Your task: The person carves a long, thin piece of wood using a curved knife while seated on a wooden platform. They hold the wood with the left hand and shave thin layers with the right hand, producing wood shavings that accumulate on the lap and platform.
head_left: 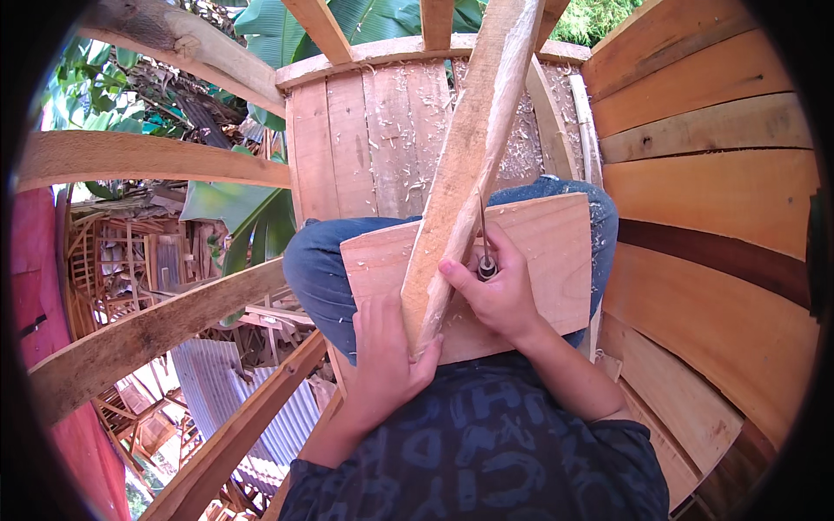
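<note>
The left hand (382,365) has its grip clamped on the lower end of a long wooden slat (465,165), while the right hand (495,291), just beside it, is closed on a knife (484,247) with its handle mostly hidden, both resting above a flat board (556,260) on the lap.

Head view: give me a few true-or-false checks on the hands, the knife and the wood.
1. The right hand grips a knife against the long wooden stick. True.
2. The left hand holds the stick's lower end. True.
3. The stick lies flat on the floor. False: it leans upward across a flat board on the person's lap.
4. Wood shavings lie on the planks behind. True.
5. The person wears gloves. False: both hands are bare.
</note>
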Tool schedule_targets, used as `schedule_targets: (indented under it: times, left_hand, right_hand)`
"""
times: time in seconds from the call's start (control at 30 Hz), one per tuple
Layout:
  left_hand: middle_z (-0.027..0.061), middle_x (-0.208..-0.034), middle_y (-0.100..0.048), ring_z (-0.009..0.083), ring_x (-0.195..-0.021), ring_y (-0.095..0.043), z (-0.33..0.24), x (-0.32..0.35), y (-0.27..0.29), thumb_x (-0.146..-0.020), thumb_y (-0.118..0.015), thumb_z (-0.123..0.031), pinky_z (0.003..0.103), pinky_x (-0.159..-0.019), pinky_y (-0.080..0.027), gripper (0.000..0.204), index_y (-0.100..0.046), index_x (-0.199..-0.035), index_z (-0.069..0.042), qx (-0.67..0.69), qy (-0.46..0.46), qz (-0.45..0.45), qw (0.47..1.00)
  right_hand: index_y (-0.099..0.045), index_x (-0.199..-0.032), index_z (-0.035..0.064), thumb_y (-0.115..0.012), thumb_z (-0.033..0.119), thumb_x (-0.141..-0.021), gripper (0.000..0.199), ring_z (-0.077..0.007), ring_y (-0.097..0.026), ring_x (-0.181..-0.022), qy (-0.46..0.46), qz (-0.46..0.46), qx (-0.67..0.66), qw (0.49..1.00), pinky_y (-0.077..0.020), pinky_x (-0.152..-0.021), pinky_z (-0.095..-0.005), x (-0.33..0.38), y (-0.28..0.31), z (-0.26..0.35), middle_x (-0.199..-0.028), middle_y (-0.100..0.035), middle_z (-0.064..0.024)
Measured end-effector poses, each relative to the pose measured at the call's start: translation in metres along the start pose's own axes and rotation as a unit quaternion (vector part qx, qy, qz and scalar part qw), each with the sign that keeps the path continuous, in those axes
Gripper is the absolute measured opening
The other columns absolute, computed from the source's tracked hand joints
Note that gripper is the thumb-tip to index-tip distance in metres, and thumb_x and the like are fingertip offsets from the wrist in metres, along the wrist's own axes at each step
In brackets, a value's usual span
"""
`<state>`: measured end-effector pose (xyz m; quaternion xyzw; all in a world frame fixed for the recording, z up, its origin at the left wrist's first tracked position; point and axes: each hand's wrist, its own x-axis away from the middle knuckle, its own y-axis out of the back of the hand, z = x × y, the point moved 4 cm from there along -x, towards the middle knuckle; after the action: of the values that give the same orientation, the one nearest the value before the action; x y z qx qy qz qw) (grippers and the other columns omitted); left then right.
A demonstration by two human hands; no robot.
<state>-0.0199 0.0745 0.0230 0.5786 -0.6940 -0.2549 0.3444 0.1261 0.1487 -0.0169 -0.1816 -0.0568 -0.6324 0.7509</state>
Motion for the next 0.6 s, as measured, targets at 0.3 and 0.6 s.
schedule_targets:
  times: [0.3, 0.6]
  left_hand:
    - [0.0224, -0.111, -0.045, 0.0380, -0.101, -0.046, 0.040, 0.020, 0.028, -0.070, -0.070, -0.013, 0.044, -0.092, -0.038, 0.071, -0.038, -0.130, 0.005, 0.095, -0.014, 0.018, 0.995]
    - [0.0176, -0.105, -0.054, 0.0345, -0.095, -0.050, 0.063, 0.052, 0.045, -0.065, -0.071, -0.017, 0.042, -0.087, -0.038, 0.065, -0.048, -0.123, 0.000, 0.095, -0.072, -0.009, 0.993]
  right_hand:
    - [-0.054, -0.106, -0.0009, -0.077, 0.016, -0.082, 0.038, -0.0029, -0.048, -0.061, 0.040, 0.045, 0.048, 0.997, -0.0397, -0.052, -0.0219, 0.012, -0.034, 0.005, -0.078, -0.064, -0.0026]
    - [-0.044, -0.118, -0.0013, -0.076, 0.015, -0.082, 0.052, -0.0142, -0.069, -0.077, 0.072, 0.083, -0.009, 0.994, -0.0502, -0.062, -0.0271, 0.055, -0.056, -0.024, -0.084, -0.070, -0.0128]
